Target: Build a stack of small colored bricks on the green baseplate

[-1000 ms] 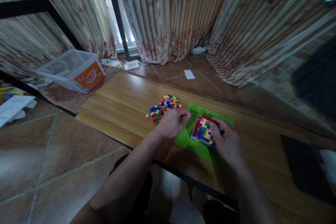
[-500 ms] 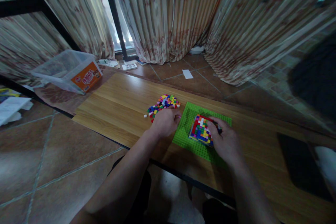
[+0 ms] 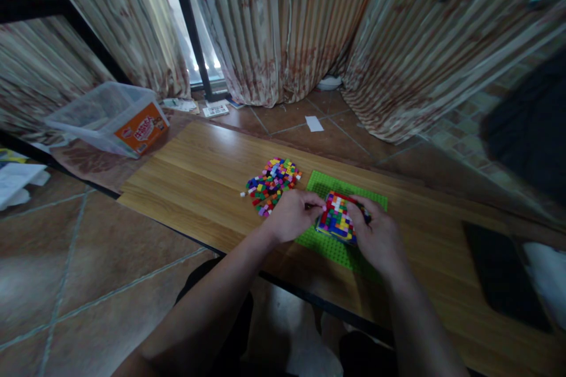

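The wooden table [image 3: 177,165] runs slantwise in front of me, with a dark flat panel [image 3: 504,274] at its right, a green studded baseplate [image 3: 331,252] before me, and a loose pile of coloured toy bricks [image 3: 274,178] just left of that baseplate. My right hand [image 3: 378,235] wraps the right side of a multicoloured brick block [image 3: 338,218], thumb over its top; the block sits over the baseplate, though whether it is locked to the studs I cannot tell. My left hand [image 3: 294,213] is narrow, fingertips pinched on what looks like a small pink brick [image 3: 324,208] at the block's left edge. To seat it well, I should line it up square with the neighbouring rows, press it straight on, and let my right hand brace the block. The table's near edge passes under my forearms and its far edge lies just past the baseplate, so short moves suit; more wood stretches left of the pile.
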The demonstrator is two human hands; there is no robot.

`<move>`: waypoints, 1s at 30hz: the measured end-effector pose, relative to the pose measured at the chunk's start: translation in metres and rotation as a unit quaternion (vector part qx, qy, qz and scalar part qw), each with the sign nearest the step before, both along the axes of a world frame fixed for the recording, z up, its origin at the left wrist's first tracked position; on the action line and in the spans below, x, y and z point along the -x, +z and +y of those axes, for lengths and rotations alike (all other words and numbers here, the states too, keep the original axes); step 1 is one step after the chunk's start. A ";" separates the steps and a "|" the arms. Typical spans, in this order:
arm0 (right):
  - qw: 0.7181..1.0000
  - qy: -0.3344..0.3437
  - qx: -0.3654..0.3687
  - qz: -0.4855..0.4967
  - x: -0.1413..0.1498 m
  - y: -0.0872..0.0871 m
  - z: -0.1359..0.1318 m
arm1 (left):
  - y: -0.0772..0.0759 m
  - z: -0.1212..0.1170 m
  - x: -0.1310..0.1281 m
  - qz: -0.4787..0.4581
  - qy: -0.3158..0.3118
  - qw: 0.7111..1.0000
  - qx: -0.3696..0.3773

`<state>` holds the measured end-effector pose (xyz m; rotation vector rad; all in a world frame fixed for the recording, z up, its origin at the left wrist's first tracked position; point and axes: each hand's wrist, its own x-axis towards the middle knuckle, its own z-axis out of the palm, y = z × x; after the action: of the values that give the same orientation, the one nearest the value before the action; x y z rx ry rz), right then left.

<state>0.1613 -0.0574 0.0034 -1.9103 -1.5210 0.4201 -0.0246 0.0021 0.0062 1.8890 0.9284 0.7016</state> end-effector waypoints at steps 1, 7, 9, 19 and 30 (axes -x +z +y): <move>1.000 0.001 -0.002 0.000 0.000 0.000 0.000 | 0.000 0.000 0.000 0.002 0.001 1.000 -0.002; 1.000 0.004 -0.001 0.005 0.001 0.000 0.000 | 0.003 0.000 -0.001 0.034 0.003 0.999 -0.033; 1.000 0.005 -0.004 0.000 0.001 0.001 0.000 | 0.004 -0.001 -0.001 0.046 0.007 0.998 -0.045; 1.000 -0.001 -0.004 0.002 0.001 0.000 0.001 | 0.006 -0.004 -0.001 0.080 0.003 0.995 -0.056; 1.000 0.001 -0.009 0.003 0.001 0.000 0.001 | 0.012 -0.003 -0.005 0.089 0.039 0.995 0.011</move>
<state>0.1608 -0.0568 0.0029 -1.8932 -1.5178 0.4108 -0.0194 -0.0012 0.0183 1.9268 1.1220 0.5722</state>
